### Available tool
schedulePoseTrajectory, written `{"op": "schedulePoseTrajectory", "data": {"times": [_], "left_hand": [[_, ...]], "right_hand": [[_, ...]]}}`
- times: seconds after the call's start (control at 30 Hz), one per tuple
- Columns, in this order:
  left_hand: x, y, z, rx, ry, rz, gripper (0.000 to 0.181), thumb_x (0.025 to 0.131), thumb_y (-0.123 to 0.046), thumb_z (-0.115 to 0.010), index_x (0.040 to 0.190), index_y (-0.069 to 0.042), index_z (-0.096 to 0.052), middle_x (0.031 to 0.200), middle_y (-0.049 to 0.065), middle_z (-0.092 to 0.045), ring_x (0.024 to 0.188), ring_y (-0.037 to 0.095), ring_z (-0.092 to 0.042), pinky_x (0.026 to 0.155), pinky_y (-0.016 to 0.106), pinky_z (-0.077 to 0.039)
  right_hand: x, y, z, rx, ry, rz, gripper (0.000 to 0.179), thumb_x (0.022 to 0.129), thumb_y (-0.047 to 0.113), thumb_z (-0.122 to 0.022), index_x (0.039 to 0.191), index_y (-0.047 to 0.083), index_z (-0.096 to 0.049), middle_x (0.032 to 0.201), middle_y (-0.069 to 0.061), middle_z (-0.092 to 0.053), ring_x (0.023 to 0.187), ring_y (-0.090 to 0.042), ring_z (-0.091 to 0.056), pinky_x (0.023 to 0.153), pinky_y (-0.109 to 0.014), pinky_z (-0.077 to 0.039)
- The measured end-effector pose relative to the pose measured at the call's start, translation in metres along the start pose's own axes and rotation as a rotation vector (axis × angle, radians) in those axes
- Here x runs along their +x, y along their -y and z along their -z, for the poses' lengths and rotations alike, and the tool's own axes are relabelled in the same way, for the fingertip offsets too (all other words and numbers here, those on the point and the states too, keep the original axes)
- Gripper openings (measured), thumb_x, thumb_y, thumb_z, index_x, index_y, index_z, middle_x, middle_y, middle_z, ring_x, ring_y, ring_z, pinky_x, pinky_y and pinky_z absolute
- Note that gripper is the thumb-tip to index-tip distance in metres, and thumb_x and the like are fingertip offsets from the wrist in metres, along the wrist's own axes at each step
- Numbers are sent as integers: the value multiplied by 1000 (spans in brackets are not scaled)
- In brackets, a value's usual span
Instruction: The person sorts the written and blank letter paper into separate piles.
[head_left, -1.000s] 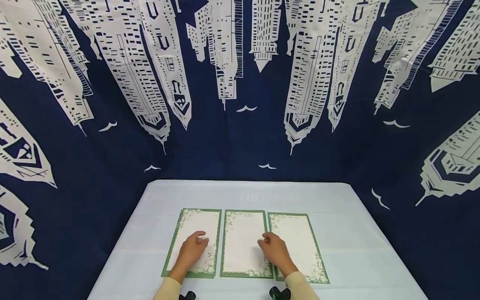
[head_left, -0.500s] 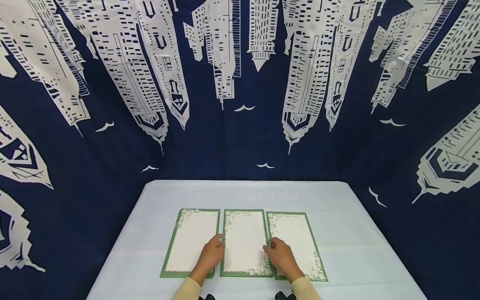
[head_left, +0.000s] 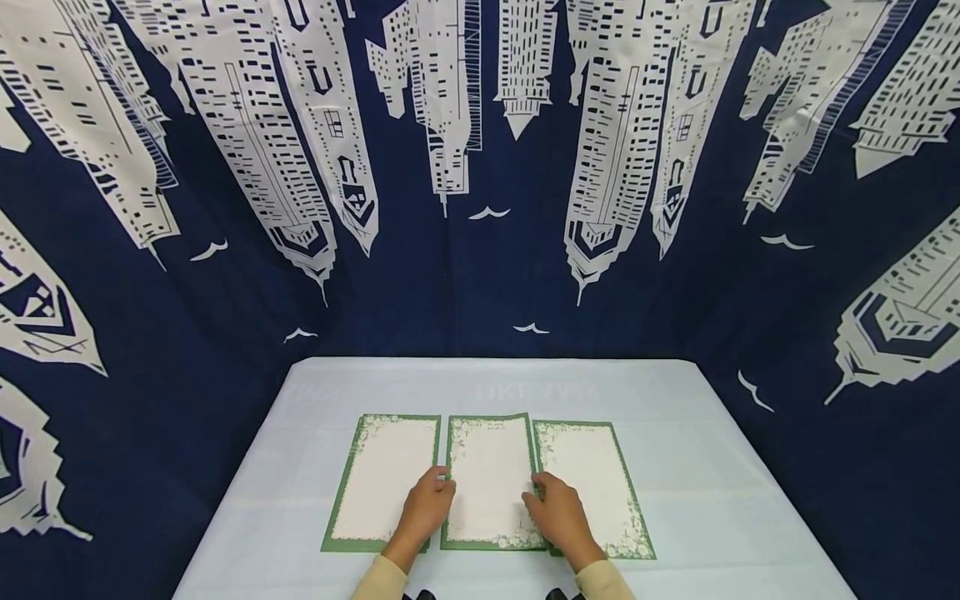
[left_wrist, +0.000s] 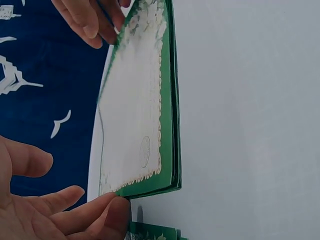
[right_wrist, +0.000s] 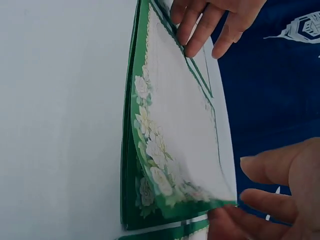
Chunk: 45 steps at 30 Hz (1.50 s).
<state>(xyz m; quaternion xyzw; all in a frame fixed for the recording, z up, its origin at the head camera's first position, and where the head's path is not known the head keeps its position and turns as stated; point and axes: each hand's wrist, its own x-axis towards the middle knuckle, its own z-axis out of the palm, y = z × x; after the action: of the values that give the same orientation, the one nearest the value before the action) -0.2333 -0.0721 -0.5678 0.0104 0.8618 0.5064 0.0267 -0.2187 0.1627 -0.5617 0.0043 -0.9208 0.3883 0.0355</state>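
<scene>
Three piles of floral-bordered paper with green edges lie side by side in the head view: a left pile point(head_left: 386, 467), a middle pile point(head_left: 491, 475) and a right pile point(head_left: 588, 471). My left hand point(head_left: 429, 504) is at the middle pile's left edge, fingertips point(left_wrist: 116, 217) touching the paper's edge, thumb apart. On the opposite side is my right hand point(head_left: 558, 508). Its fingers point(right_wrist: 225, 225) reach under the top sheet point(right_wrist: 177, 115), whose edge bows up from the sheets below; the thumb point(right_wrist: 270, 165) stands clear of the paper.
The papers lie on a white-covered table point(head_left: 735, 500). Behind and beside it hangs a dark blue cloth point(head_left: 487, 275) printed with white buildings and birds. The left and right piles lie close to the middle one, under the wrists in the head view.
My left hand has moved right from over the left pile to the middle pile's left edge. My right hand has shifted slightly, and the middle top sheet's upper right corner has risen a little.
</scene>
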Motion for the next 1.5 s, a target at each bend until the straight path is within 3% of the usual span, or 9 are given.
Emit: {"op": "schedulePoseTrajectory", "data": {"times": [0.2,0.4,0.57,0.67,0.83,1.0,1.17,1.3,1.5], "left_hand": [[0,1,1,-26,-22,4,38,102,-16,-58,131,8,-57,111,23,-70,93,32,-67,78,48,-54],[-1,6,4,-45,-20,13,39,102,-15,-58,132,9,-56,112,21,-70,84,24,-65,73,42,-53],[1,14,4,-92,-44,14,38,98,-9,-59,130,11,-57,82,7,-65,60,13,-51,57,31,-45],[2,18,3,-171,-43,37,40,95,-4,-60,131,14,-55,73,2,-61,55,12,-52,52,26,-46],[3,18,1,-303,7,88,42,94,-1,-64,129,19,-54,84,10,-69,61,13,-61,53,26,-52],[5,15,-1,-262,41,78,40,96,-4,-64,128,18,-57,104,22,-70,61,13,-59,57,31,-54],[12,3,-18,-252,68,39,37,95,-2,-60,127,17,-60,87,14,-68,61,12,-59,56,33,-56],[19,-10,-36,-253,115,13,24,94,0,-57,112,12,-68,69,1,-57,59,12,-56,53,32,-56],[31,-32,-66,-253,155,6,21,89,4,-55,102,5,-71,59,-1,-53,52,12,-53,48,26,-46]], "right_hand": [[5,-8,-5,186,-93,-76,39,90,6,-72,124,-10,-62,90,-7,-68,78,-23,-68,63,-37,-54],[7,-20,-8,274,-81,-173,39,89,8,-70,121,-14,-63,83,-3,-71,71,-15,-64,65,-34,-52],[6,-24,-8,334,-56,-194,27,90,6,-70,111,-11,-69,84,-4,-71,73,-16,-65,64,-33,-52],[6,-25,-8,324,-66,-188,20,91,5,-69,106,-8,-72,84,-3,-69,74,-14,-62,64,-32,-51],[4,-23,-5,333,-59,-174,16,93,5,-68,104,-5,-72,85,-3,-67,76,-14,-60,66,-30,-50],[2,-20,5,360,-46,-166,17,96,7,-66,107,-5,-71,88,-4,-67,77,-17,-61,65,-30,-51],[-3,-30,24,382,-85,-201,20,98,8,-65,111,-6,-70,90,-6,-67,76,-18,-62,63,-30,-52],[-5,-44,41,309,-141,-216,20,98,10,-65,111,-6,-71,92,-7,-69,78,-18,-63,66,-32,-52],[-5,-64,67,208,-196,-227,21,98,10,-63,110,-6,-71,93,-9,-70,79,-20,-63,67,-34,-51]]}}
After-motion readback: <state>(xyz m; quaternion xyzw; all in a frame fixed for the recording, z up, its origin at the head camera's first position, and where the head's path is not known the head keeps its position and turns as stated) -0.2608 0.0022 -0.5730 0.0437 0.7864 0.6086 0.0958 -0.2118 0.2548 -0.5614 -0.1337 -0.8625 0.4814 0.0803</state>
